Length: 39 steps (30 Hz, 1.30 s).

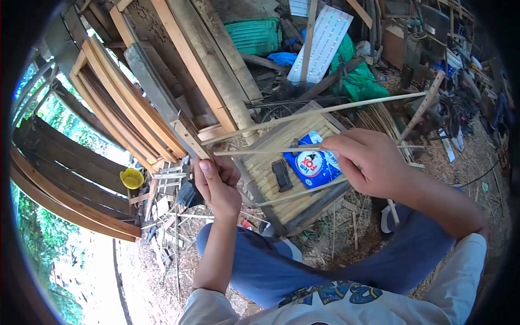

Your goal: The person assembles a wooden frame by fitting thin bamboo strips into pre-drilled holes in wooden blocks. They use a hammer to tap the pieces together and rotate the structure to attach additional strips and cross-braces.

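My left hand (218, 187) is closed around a wooden strip with holes (188, 137), its thumb near the strip's lower end. A thin wooden stick (265, 151) runs from this strip toward my right hand (371, 162), whose thumb and fingers are pinched on it. Another long thin stick (325, 111) spans from the holed strip to a second holed strip (425, 105) on the right. Together they make a loose frame over a slatted bench (260, 168). On the bench lie a blue packet (326, 171) and a small dark block (281, 175).
Curved wooden frames (103, 81) lean at the left, near a yellow bucket (131, 178). A green crate (252, 37), a white panel (323, 43) and green sheeting (360, 81) stand behind the bench. Wood scraps and shavings cover the ground around my legs.
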Tool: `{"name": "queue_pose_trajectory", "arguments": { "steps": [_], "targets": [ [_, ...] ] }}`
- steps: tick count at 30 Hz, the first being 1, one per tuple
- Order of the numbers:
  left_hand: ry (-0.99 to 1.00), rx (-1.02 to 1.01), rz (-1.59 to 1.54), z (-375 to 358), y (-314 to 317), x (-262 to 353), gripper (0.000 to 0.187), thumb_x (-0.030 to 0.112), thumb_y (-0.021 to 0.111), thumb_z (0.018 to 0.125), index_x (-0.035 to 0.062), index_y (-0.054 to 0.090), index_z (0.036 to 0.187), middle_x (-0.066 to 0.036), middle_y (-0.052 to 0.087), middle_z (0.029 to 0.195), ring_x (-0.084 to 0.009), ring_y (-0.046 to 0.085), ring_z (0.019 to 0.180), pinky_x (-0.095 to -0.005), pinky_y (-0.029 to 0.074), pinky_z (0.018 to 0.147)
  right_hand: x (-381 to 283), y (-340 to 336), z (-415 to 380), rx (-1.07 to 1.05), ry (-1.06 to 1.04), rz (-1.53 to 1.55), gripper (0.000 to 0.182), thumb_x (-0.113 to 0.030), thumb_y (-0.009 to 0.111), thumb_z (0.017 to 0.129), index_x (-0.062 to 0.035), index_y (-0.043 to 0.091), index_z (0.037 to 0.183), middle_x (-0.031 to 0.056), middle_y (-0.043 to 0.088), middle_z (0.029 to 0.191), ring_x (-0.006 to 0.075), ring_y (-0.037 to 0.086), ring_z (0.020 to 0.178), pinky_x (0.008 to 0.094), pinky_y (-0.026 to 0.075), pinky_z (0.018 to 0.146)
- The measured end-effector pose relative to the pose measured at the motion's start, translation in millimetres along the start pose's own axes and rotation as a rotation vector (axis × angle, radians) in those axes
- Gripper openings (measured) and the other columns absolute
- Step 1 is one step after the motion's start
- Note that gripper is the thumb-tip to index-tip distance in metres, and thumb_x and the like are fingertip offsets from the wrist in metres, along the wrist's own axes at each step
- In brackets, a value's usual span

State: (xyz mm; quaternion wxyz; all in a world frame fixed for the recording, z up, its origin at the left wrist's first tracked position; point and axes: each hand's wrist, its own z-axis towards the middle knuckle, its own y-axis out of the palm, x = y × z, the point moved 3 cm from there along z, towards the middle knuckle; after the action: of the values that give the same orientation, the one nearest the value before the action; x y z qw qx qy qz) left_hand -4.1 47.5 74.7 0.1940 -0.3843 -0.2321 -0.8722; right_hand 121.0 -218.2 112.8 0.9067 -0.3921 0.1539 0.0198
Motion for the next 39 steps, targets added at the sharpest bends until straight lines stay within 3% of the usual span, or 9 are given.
{"name": "queue_pose_trajectory", "arguments": {
  "steps": [6,7,11,24,39],
  "targets": [
    [-0.032,0.049,-0.072,2,5,-28,0.043,0.046,0.043,0.106,0.0060,0.043,0.091,0.002,0.034,0.064,-0.0062,0.026,0.049,-0.0247,0.020,0.044,22,9,12,0.047,-0.085,-0.102,0.033,-0.006,0.069,0.081,-0.0080,0.065,0.114,0.0108,0.067,0.089,0.0307,0.067,0.077,0.0417,0.053,0.066],
    [-0.053,0.072,-0.056,0,6,-30,0.043,0.047,0.042,0.106,0.0059,0.043,0.091,0.002,0.034,0.063,-0.0064,0.026,0.048,-0.0248,0.020,0.044,23,9,14,-0.021,-0.070,-0.154,0.033,-0.005,0.069,0.080,-0.0088,0.066,0.113,0.0088,0.066,0.087,0.0292,0.066,0.075,0.0399,0.052,0.064],
    [-0.044,0.035,-0.048,7,6,-35,0.046,0.050,0.043,0.106,0.0052,0.043,0.092,0.001,0.035,0.059,-0.0063,0.027,0.048,-0.0244,0.021,0.044,33,23,18,0.079,-0.046,-0.148,0.030,-0.004,0.071,0.079,-0.0105,0.068,0.108,0.0070,0.068,0.086,0.0280,0.066,0.072,0.0395,0.051,0.063],
    [-0.010,-0.063,-0.052,15,-1,-44,0.047,0.049,0.041,0.106,0.0040,0.047,0.095,0.001,0.042,0.064,-0.0054,0.031,0.049,-0.0236,0.022,0.046,25,30,33,0.062,-0.012,-0.098,0.031,0.005,0.069,0.078,-0.0029,0.069,0.109,0.0157,0.071,0.092,0.0328,0.070,0.075,0.0411,0.054,0.065],
    [0.016,-0.045,-0.089,10,-3,-43,0.041,0.045,0.039,0.108,0.0056,0.045,0.096,0.000,0.039,0.058,-0.0065,0.029,0.046,-0.0247,0.022,0.043,20,31,33,0.057,-0.029,-0.102,0.032,0.005,0.070,0.078,-0.0040,0.068,0.108,0.0140,0.073,0.090,0.0295,0.071,0.073,0.0381,0.054,0.064]
  ]
}}
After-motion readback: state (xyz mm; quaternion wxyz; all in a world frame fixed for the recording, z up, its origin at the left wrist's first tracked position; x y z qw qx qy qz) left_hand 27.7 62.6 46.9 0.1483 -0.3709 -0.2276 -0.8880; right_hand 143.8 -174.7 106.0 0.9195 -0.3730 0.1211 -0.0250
